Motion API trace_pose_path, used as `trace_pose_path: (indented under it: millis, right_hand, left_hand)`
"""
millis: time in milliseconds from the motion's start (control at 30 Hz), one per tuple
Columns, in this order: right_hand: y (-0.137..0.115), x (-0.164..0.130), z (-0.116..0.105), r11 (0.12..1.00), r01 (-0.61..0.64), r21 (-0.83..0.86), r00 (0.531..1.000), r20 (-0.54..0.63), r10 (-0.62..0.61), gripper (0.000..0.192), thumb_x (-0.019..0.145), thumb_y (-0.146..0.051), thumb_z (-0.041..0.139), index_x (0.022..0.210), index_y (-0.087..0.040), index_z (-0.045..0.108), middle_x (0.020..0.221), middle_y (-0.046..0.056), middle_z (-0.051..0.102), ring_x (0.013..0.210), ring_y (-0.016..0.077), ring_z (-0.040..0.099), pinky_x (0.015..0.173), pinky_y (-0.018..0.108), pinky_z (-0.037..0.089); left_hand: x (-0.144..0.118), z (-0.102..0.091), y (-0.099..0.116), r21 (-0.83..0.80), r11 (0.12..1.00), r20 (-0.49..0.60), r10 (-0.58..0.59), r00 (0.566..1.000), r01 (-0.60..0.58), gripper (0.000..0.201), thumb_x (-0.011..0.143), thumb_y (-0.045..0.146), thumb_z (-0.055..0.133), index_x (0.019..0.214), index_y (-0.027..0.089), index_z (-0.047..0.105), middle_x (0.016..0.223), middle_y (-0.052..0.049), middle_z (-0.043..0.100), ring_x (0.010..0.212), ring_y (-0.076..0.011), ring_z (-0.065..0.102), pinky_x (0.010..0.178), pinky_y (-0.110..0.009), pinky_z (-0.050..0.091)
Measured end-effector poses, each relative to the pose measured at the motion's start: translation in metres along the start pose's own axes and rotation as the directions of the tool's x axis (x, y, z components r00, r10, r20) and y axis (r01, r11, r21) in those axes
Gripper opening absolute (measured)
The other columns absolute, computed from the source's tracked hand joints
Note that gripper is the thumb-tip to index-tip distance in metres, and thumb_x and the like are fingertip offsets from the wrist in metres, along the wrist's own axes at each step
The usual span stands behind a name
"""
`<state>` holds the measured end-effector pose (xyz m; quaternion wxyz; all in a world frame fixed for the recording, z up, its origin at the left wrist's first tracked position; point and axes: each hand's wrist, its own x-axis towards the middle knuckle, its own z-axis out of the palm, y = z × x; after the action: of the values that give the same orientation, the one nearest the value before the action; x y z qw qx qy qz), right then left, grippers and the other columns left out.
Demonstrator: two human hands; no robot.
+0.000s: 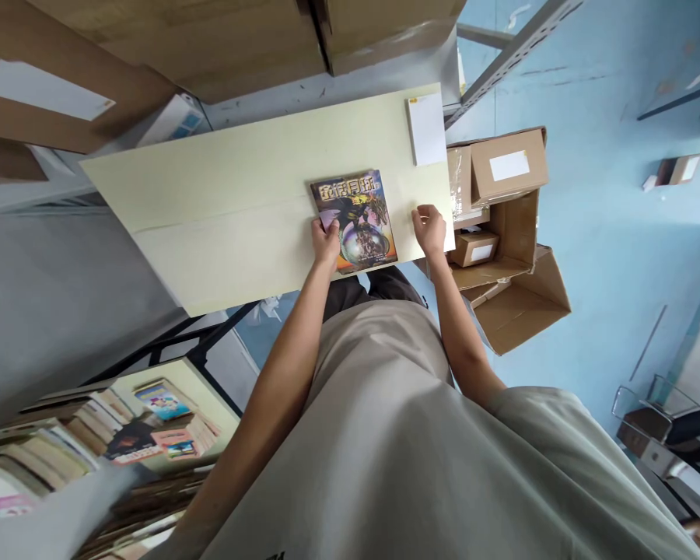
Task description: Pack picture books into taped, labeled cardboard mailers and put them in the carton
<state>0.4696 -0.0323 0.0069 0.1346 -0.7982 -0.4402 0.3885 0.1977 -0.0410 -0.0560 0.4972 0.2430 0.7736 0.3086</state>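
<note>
A book (355,218) with a dark, colourful cover and yellow lettering lies flat on the pale cream table (227,202). My left hand (325,237) grips the book's near left edge, thumb on the cover. My right hand (430,228) rests on the table just right of the book, fingers loosely curled, nothing visible in it. A white notepad (426,128) lies at the table's far right corner.
Large cardboard boxes (210,39) are stacked beyond the table. Open and taped cartons (505,233) sit on the blue floor to the right. Stacks of books (93,443) fill a lower surface at the left. A metal shelf frame (513,47) rises at the upper right.
</note>
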Motion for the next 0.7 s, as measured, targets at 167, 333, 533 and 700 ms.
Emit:
trace_pose_path:
  millis: [167,333,533,700]
  right_hand:
    - [0.001,0.014,0.011,0.996,-0.003,-0.090,0.992,0.123,0.014,0.029,0.109,-0.045,0.080,0.119,-0.018,0.080,0.126,0.021,0.089,0.121,0.0364,0.085,0.114,0.049,0.065]
    - [0.004,0.018,0.020,0.996,0.037,-0.084,0.992,0.122,-0.026,0.020,0.112,-0.039,0.072,0.110,-0.020,0.080,0.118,0.019,0.090,0.117,0.0367,0.085,0.111,0.051,0.066]
    - [0.002,0.022,0.017,0.993,0.030,-0.110,0.993,0.116,-0.017,0.017,0.112,-0.034,0.070,0.109,-0.020,0.079,0.121,0.021,0.090,0.117,0.0374,0.085,0.111,0.051,0.066]
    - [-0.008,0.010,0.008,0.987,0.111,-0.115,0.986,0.133,-0.096,0.020,0.113,-0.039,0.070,0.107,-0.021,0.076,0.116,0.019,0.088,0.114,0.0363,0.084,0.109,0.050,0.066]
  left_hand:
    - [0.006,-0.002,-0.004,0.012,1.000,0.025,-0.022,0.999,0.022,0.057,0.097,0.069,0.092,0.118,0.027,0.060,0.132,-0.013,0.078,0.134,-0.0330,0.075,0.125,-0.050,0.059]
    - [0.012,-0.012,-0.008,-0.058,0.998,0.061,0.010,0.998,-0.006,0.062,0.095,0.074,0.095,0.115,0.026,0.061,0.130,-0.013,0.076,0.139,-0.0340,0.075,0.127,-0.051,0.059]
    - [0.020,-0.023,-0.009,0.054,0.997,0.029,0.054,0.998,-0.055,0.055,0.098,0.068,0.093,0.113,0.026,0.060,0.126,-0.013,0.078,0.131,-0.0331,0.078,0.123,-0.051,0.062]
    - [0.021,-0.019,-0.009,0.176,0.977,-0.045,0.132,0.990,-0.122,0.046,0.100,0.061,0.092,0.106,0.025,0.063,0.119,-0.015,0.077,0.139,-0.0389,0.073,0.129,-0.057,0.058]
